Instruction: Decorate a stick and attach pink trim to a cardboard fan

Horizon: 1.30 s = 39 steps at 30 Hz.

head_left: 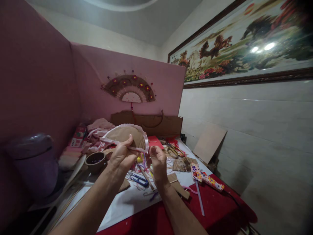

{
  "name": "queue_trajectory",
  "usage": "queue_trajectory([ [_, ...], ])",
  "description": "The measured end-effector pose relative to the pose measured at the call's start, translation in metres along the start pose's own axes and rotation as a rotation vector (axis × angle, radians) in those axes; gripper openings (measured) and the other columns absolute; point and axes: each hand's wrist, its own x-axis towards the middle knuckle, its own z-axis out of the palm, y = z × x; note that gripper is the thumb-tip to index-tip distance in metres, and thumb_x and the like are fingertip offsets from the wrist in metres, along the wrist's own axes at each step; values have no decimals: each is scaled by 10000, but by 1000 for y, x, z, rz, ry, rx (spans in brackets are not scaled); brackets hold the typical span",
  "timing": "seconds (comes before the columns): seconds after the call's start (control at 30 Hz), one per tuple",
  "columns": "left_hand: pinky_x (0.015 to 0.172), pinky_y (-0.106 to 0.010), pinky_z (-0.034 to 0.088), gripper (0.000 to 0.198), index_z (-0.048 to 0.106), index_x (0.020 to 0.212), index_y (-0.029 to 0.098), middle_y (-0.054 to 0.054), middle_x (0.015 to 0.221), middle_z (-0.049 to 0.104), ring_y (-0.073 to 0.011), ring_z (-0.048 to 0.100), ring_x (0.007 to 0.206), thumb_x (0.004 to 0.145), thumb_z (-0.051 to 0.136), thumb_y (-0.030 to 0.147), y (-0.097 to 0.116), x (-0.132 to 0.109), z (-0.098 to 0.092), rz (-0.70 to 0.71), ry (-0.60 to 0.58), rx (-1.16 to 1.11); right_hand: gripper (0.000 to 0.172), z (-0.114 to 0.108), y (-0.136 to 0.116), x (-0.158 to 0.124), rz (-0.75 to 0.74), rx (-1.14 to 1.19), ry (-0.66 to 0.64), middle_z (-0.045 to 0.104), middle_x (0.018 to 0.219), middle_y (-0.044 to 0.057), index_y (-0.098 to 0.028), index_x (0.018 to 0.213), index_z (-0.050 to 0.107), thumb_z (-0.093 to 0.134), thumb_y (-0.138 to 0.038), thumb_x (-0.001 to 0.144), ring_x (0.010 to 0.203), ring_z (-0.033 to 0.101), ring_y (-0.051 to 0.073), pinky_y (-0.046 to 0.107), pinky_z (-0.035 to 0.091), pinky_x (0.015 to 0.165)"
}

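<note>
A half-round piece of brown cardboard (119,135) with a pale pink fabric edging is held up over the table. My left hand (124,152) grips it along its straight side, the thumb lying on the brown face. At its right corner, my right hand (157,160) has its fingers pinched together by the pink edging; whether they grip the edging is hidden. Beneath the hands lie blue thread snips (138,179) among scraps. Gold-handled scissors (173,150) rest farther back. To the right is a flower-patterned glue gun (206,178) with a glue stick (200,199) beside it.
A dark bowl (96,162) stands left of my left forearm, near bunched pink cloth (100,129). A decorated fan (127,88) hangs on the pink panel behind. Cardboard scraps (184,164) litter the right side, and a lidded bin (34,166) is at far left.
</note>
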Motion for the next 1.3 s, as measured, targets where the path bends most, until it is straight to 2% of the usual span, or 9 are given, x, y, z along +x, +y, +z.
queue_trajectory([
  [0.13, 520, -218, 475, 207, 604, 735, 122, -3, 522, 589, -109, 571, 472, 851, 458, 33, 0, -1, 0, -4, -56, -37, 311, 3, 1, -3, -28, -90, -90, 464, 556, -64, -175, 718, 519, 645, -458, 742, 440, 364, 69, 206, 303, 420],
  [0.4, 474, -195, 447, 228, 647, 875, 92, -35, 564, 627, -118, 589, 497, 866, 426, 37, -2, -4, 1, -15, -76, -12, 302, 4, -2, -4, -59, -69, -63, 390, 503, -80, -195, 642, 447, 551, -413, 824, 428, 332, 72, 203, 254, 408],
  [0.57, 524, -178, 463, 224, 656, 893, 89, -21, 550, 632, -99, 584, 497, 856, 445, 25, -4, 0, -3, 52, -67, -10, 268, 2, 1, -3, -73, -159, 52, 456, 536, -60, -174, 655, 513, 624, -386, 775, 474, 385, 82, 212, 322, 461],
  [0.7, 617, -186, 480, 205, 660, 811, 79, -49, 628, 674, -104, 618, 574, 850, 465, 33, -13, 6, -10, 119, -128, 12, 236, 4, -1, -5, -118, -292, 129, 525, 587, -29, -161, 675, 546, 615, -359, 783, 532, 463, 105, 225, 387, 518],
  [0.87, 624, -195, 471, 133, 659, 776, 85, -39, 626, 672, -105, 613, 576, 810, 538, 41, -24, 6, -14, 240, -170, 16, 178, 8, -4, -14, -238, -503, 172, 580, 634, -1, -157, 719, 569, 561, -297, 829, 562, 522, 123, 234, 418, 539],
  [1.0, 579, -176, 461, 151, 659, 845, 81, -28, 616, 668, -88, 590, 523, 820, 519, 30, -19, 5, -11, 198, -142, -2, 124, 8, 0, -17, -500, -675, 106, 617, 773, 50, -154, 817, 611, 498, -183, 860, 698, 564, 150, 265, 456, 644],
  [1.1, 512, -154, 437, 194, 651, 854, 94, 5, 548, 632, -67, 545, 451, 841, 474, 14, -13, 5, -8, 152, -73, -39, 196, 6, 6, -17, -680, -725, 27, 619, 856, 80, -157, 941, 624, 453, -106, 860, 818, 566, 176, 303, 476, 733],
  [1.3, 514, -199, 461, 203, 638, 829, 104, 9, 510, 580, -94, 528, 441, 867, 442, 64, -6, 4, -5, 66, -53, -70, 346, 2, 11, -17, -714, -870, -62, 578, 969, 121, -150, 1148, 591, 435, -64, 852, 905, 544, 207, 343, 485, 788],
])
